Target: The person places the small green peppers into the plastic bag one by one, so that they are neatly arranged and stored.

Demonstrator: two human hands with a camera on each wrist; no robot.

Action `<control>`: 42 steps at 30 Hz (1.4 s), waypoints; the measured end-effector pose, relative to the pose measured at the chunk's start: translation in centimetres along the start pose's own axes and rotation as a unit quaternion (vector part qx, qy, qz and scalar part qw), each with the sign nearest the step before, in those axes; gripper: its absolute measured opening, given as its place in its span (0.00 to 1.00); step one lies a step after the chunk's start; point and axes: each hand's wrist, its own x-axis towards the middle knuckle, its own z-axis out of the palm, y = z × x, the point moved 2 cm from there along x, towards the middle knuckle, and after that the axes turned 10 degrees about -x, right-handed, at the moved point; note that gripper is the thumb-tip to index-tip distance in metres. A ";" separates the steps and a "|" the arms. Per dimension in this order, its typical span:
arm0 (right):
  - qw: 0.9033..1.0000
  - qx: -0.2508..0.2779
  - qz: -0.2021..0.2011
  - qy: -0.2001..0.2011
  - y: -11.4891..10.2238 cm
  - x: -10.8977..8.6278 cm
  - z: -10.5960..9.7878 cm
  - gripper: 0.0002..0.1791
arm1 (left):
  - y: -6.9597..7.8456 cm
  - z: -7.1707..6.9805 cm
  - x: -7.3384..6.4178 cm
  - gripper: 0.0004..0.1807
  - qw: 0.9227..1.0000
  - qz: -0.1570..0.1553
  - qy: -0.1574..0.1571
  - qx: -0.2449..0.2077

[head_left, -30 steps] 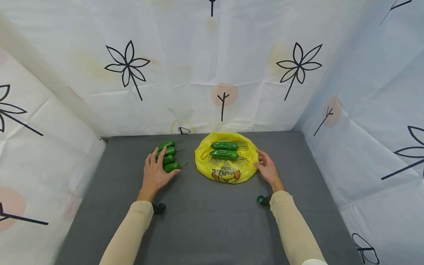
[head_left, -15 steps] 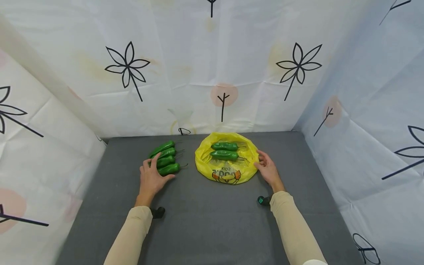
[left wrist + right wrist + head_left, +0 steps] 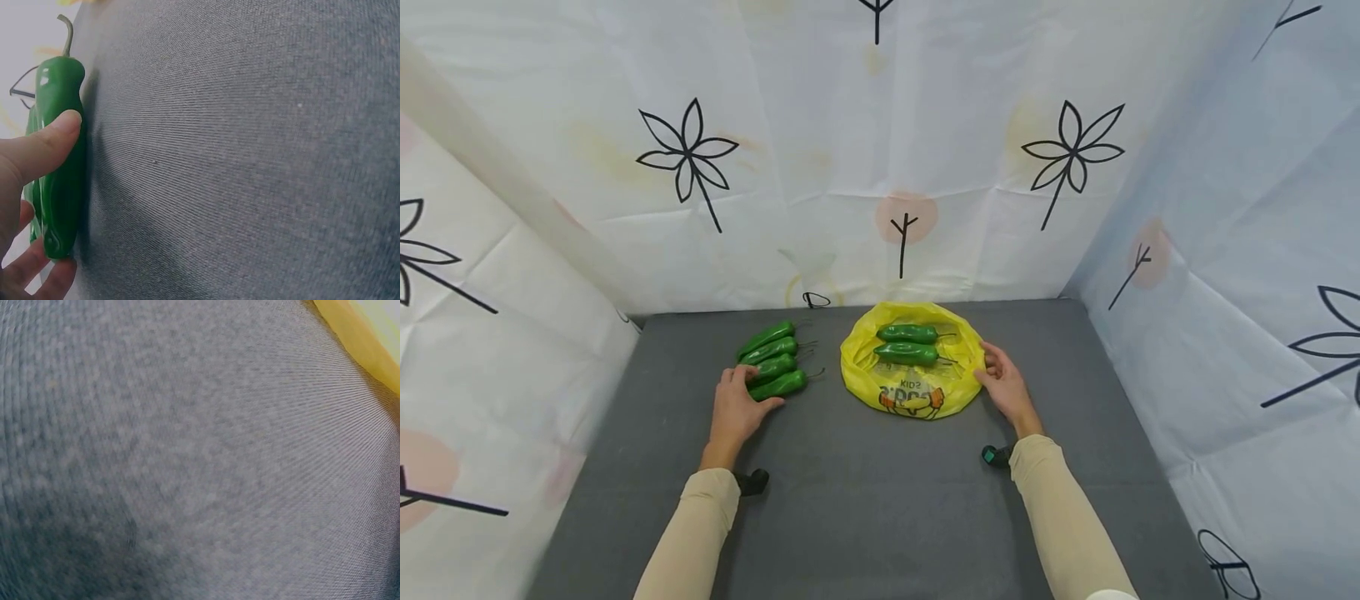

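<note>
Several long green peppers lie side by side on the left of the table. My left hand (image 3: 735, 413) grips the nearest green pepper (image 3: 781, 384); in the left wrist view the thumb lies across this green pepper (image 3: 59, 187), with fingers at its lower tip and behind it. A yellow plastic bag (image 3: 863, 382) lies spread open at the middle, its rim rolled out. Inside it are two green peppers, a front one (image 3: 906, 354) and a back one (image 3: 907, 333). My right hand (image 3: 1006, 387) pinches the bag's right rim. In the right wrist view only the yellow bag's edge (image 3: 356, 340) shows, not the hand.
The grey table (image 3: 880, 500) stretches toward me in front of the peppers and bag. A white patterned cloth (image 3: 820, 167) rises behind the table and along both sides. Three other green peppers, such as the farthest one (image 3: 765, 339), lie beyond the gripped one.
My left hand has drawn back toward me and to the left, off the far peppers, and closed on the nearest one. The right hand stays at the bag's rim.
</note>
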 end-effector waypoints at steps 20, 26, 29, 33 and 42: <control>1.000 0.001 0.004 0.003 -0.1 0.0 0.1 0.33 | 0.1 -0.3 0.0 0.25 0.999 0.022 -0.021 0.040; 1.000 -0.008 -0.004 0.000 0.0 0.1 0.1 0.33 | 0.6 -0.7 -0.3 0.24 0.999 0.039 -0.011 0.008; 1.000 -0.012 -0.004 -0.001 0.0 0.0 0.0 0.33 | 0.8 -0.8 -0.2 0.22 0.998 0.054 0.007 -0.008; 1.000 -0.009 -0.006 -0.004 -0.2 -0.1 0.0 0.33 | 0.9 -1.0 0.0 0.22 0.997 0.062 0.031 -0.023; 1.000 -0.009 -0.004 -0.001 0.0 -0.2 0.0 0.33 | 2.4 -1.1 0.0 0.22 0.994 0.067 0.051 -0.069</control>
